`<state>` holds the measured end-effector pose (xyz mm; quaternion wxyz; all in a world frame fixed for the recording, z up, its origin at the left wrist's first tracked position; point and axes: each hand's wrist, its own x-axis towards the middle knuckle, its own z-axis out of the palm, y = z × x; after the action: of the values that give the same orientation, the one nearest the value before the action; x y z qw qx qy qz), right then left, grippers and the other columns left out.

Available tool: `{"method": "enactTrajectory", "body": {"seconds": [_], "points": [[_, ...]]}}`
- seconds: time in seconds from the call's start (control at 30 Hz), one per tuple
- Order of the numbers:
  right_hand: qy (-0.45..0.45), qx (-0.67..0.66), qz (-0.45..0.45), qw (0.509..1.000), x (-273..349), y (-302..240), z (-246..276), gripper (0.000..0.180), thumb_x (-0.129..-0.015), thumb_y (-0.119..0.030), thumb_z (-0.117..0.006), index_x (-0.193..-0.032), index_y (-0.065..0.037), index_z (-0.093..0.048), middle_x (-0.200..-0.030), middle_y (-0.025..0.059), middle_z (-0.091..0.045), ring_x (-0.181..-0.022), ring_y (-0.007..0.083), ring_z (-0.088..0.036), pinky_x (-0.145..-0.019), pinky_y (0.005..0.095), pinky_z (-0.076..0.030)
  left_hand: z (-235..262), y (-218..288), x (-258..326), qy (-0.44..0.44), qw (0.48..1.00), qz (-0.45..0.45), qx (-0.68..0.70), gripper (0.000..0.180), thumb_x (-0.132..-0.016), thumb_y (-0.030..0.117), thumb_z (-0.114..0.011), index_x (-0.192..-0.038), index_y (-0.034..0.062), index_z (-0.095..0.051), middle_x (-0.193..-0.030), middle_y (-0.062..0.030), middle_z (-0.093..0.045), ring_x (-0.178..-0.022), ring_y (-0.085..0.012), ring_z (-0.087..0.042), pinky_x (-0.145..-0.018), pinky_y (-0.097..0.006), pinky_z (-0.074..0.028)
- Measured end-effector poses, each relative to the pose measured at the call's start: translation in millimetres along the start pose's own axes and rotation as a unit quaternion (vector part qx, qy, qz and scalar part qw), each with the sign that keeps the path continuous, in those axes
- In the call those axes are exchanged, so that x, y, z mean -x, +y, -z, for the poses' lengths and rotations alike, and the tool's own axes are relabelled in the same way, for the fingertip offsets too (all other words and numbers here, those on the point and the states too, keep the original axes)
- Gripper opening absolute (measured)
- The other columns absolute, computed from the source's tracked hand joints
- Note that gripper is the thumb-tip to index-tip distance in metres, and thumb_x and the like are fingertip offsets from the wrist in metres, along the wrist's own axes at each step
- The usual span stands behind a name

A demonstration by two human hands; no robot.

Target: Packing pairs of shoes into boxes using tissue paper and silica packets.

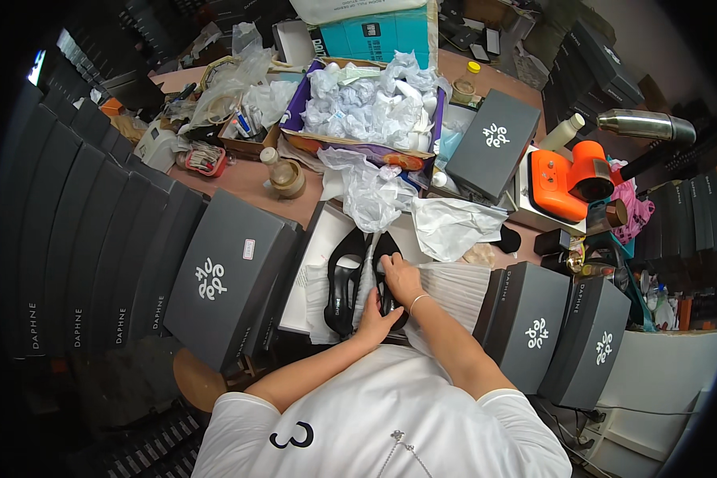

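A pair of black shoes lies side by side in an open shoebox (319, 233) lined with pleated white tissue paper (458, 288). The left shoe (340, 291) rests untouched, its insole showing. Both of my hands are at the right shoe (386, 243) and cover much of it. My right hand (402, 280) holds it from above around the middle, fingers curled onto its upper. Lower down, my left hand (374, 320) grips the near end, thumb along its inner side. A strip of whitish wrapping (367, 279) runs between the two shoes.
A purple carton (295, 107) of crumpled paper stands beyond the shoebox. Closed grey boxes (215, 271) flank it at left, with more boxes (526, 323) at right. Loose tissue (454, 227), a jar (285, 177) and an orange device (556, 183) sit farther back.
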<state>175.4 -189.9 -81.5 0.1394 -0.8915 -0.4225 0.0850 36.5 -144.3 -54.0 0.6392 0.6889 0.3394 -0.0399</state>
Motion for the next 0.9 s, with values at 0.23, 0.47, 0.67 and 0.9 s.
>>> {"method": "enactTrajectory", "body": {"seconds": [0.23,0.47,0.67,0.9], "points": [[-0.048,-0.199,-0.089,0.975,0,19,35,0.076,-0.066,-0.021,-0.082,-0.130,-0.008,-0.043,-0.109,0.0223,-0.056,-0.093,0.0423,-0.061,-0.078,0.0454,-0.051,10,-2,-28,-0.157,0.949,0.207,0.179,0.039,-0.083,0.005,-0.057,-0.120,-0.0033,-0.050,-0.102,-0.0086,-0.062,-0.092,-0.0162,-0.059,-0.082,-0.030,-0.047],[-0.058,-0.245,-0.028,0.967,-10,28,48,0.080,-0.070,-0.027,-0.080,-0.134,0.000,-0.038,-0.106,0.0273,-0.059,-0.092,0.0436,-0.061,-0.079,0.0457,-0.050,20,21,-4,-0.159,0.980,0.060,0.104,0.041,-0.081,-0.001,-0.049,-0.122,-0.0040,-0.050,-0.095,-0.0055,-0.060,-0.081,-0.0116,-0.057,-0.072,-0.025,-0.047],[0.002,-0.167,-0.102,0.981,-12,22,35,0.043,-0.075,-0.026,-0.073,-0.101,0.003,-0.053,-0.080,0.0252,-0.064,-0.079,0.0446,-0.062,-0.069,0.0484,-0.050,13,46,16,-0.204,0.974,0.075,0.056,0.058,-0.084,0.001,-0.050,-0.140,-0.0006,-0.035,-0.097,-0.0029,-0.058,-0.079,-0.0083,-0.050,-0.070,-0.023,-0.042],[-0.016,-0.180,-0.028,0.983,-14,3,111,0.074,-0.072,-0.028,-0.078,-0.131,0.001,-0.044,-0.125,0.0255,-0.050,-0.113,0.0408,-0.051,-0.092,0.0441,-0.045,63,66,-6,0.050,0.985,-0.065,0.150,0.071,-0.093,0.021,-0.061,-0.145,-0.0045,-0.020,-0.146,-0.0227,-0.031,-0.138,-0.0271,-0.030,-0.110,-0.038,-0.029]]}}
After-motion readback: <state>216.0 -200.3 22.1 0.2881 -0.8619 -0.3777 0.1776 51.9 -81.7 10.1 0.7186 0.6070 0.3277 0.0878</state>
